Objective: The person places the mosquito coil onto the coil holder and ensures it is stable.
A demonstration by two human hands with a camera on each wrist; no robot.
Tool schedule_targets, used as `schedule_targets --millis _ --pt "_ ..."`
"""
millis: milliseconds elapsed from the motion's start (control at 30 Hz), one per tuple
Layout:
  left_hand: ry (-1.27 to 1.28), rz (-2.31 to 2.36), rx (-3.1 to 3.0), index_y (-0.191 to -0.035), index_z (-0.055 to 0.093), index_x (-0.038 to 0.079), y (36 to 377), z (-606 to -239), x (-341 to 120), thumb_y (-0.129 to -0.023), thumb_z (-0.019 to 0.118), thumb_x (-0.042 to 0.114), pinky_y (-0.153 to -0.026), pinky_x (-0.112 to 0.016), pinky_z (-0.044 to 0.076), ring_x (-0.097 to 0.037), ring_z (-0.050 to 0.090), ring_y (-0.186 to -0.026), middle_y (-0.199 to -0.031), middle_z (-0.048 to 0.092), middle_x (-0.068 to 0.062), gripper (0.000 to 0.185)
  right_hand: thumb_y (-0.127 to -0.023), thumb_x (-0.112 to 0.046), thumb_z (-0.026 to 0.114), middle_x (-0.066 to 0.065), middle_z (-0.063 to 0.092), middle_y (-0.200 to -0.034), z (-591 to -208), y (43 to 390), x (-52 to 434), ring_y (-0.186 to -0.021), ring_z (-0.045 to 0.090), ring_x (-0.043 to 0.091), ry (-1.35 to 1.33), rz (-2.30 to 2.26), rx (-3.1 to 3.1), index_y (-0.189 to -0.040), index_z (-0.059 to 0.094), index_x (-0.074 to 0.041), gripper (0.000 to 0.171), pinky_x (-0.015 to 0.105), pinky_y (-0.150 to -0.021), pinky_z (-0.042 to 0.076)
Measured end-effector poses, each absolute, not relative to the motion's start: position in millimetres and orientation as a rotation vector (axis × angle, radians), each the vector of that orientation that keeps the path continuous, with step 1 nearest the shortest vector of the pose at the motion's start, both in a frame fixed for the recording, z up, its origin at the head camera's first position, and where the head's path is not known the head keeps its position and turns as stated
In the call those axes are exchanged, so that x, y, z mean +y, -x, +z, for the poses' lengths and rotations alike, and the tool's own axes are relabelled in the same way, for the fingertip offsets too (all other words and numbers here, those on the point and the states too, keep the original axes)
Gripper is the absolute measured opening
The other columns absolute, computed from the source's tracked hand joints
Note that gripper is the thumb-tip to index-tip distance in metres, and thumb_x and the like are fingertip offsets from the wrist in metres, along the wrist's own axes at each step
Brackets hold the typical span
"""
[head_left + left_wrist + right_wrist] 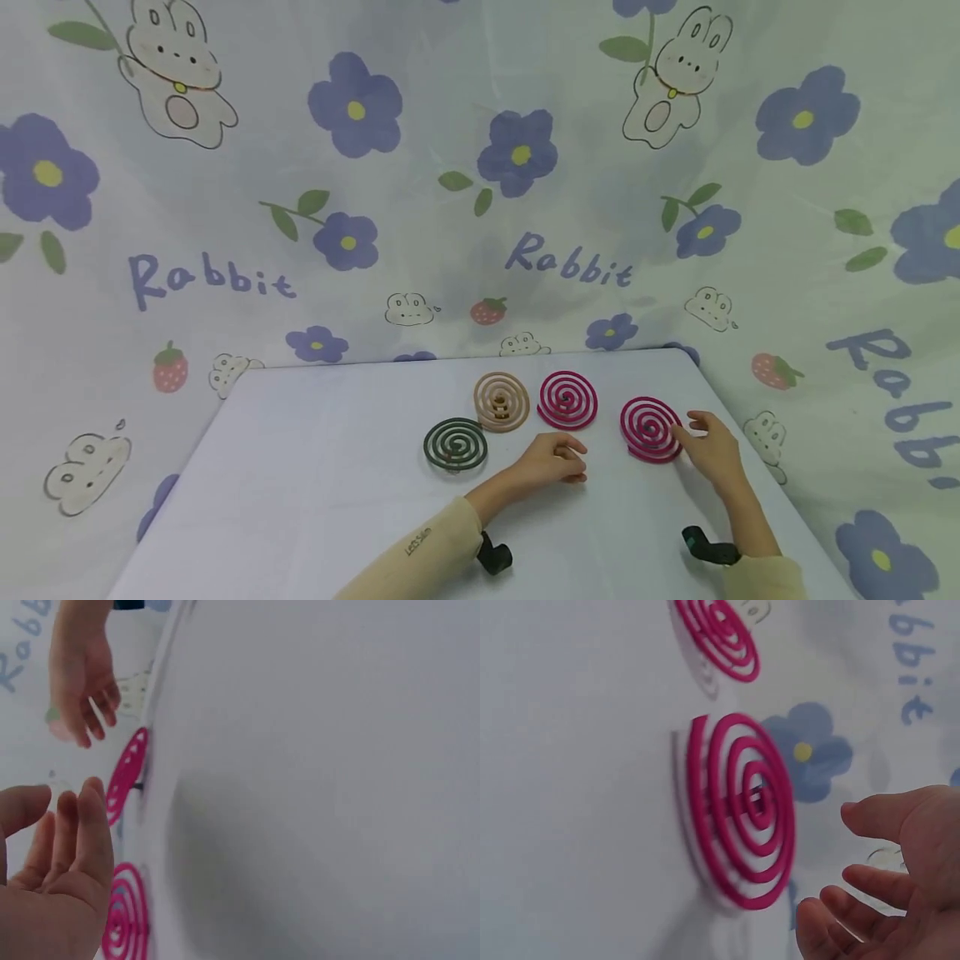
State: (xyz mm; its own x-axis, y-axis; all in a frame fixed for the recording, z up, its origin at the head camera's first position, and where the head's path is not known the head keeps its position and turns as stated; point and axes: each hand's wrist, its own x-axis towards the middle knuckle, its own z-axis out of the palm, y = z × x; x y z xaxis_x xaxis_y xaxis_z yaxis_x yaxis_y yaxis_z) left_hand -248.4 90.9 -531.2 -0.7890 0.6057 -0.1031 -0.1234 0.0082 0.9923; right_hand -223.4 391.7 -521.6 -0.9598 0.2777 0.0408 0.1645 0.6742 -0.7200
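Four spiral coils stand on the white table (315, 467): a dark green coil (455, 444), a tan coil (501, 402), a pink coil (567, 400) and a second pink coil (650, 428) farther right. My left hand (555, 458) rests on the table in front of the first pink coil, fingers loosely curled, holding nothing. My right hand (701, 442) lies just right of the second pink coil (742, 810), fingers relaxed and slightly apart from it. The right wrist view shows my right hand (885, 877) empty beside that coil. In the left wrist view my left hand (60, 855) is empty too.
A cloth backdrop (480, 208) printed with rabbits and purple flowers hangs behind and around the table. The table's right edge (757, 467) runs close to my right hand. Bare tabletop stretches to the left of the green coil.
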Motion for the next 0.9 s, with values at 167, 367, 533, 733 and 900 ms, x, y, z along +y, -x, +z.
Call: schedule_targets --millis 167,367,533,733,900 --pt "-0.599 1.781 1.862 -0.11 0.061 -0.005 241 -512 58 -0.09 0.065 0.002 -0.073 -0.033 0.058 -0.022 0.07 -0.08 -0.084 0.064 -0.009 0.022 -0.096 -0.034 0.061 0.033 0.051 -0.123 -498 216 380 -0.104 0.055 0.042 0.238 1.084 -2.73 -0.135 0.042 0.008 0.06 0.042 -0.071 0.054" --pt "-0.741 1.647 2.006 -0.109 0.063 0.004 238 -481 11 -0.093 0.063 0.008 -0.073 -0.03 0.057 -0.02 0.068 -0.084 -0.091 0.064 -0.008 0.017 -0.096 -0.032 0.062 0.034 0.049 -0.126 -467 211 364 -0.11 0.05 0.049 0.08 1.042 -2.762 -0.136 0.042 0.008 0.06 0.057 -0.081 0.052" --pt "-0.829 1.512 2.209 -0.111 0.065 0.01 243 -455 -29 -0.095 0.062 0.013 -0.074 -0.03 0.054 -0.019 0.066 -0.086 -0.096 0.065 -0.004 0.016 -0.096 -0.029 0.063 0.033 0.048 -0.128 -442 216 354 -0.115 0.048 0.051 -0.093 0.988 -2.774 -0.136 0.042 0.008 0.058 0.062 -0.088 0.046" --pt "-0.903 1.383 2.4 -0.113 0.065 0.014 244 -428 -77 -0.097 0.062 0.019 -0.083 -0.031 0.051 -0.013 0.06 -0.097 -0.105 0.064 0.005 0.017 -0.093 -0.024 0.067 0.03 0.047 -0.13 -415 220 342 -0.116 0.047 0.05 -0.226 0.872 -2.785 -0.135 0.045 0.007 0.057 0.063 -0.088 0.045" --pt "-0.84 1.306 2.506 -0.114 0.064 0.014 241 -407 -116 -0.097 0.061 0.019 -0.08 -0.032 0.053 -0.016 0.062 -0.097 -0.108 0.064 0.003 0.018 -0.09 -0.024 0.07 0.03 0.048 -0.132 -398 225 328 -0.12 0.044 0.05 -0.273 0.751 -2.818 -0.136 0.046 0.006 0.061 0.065 -0.09 0.042"
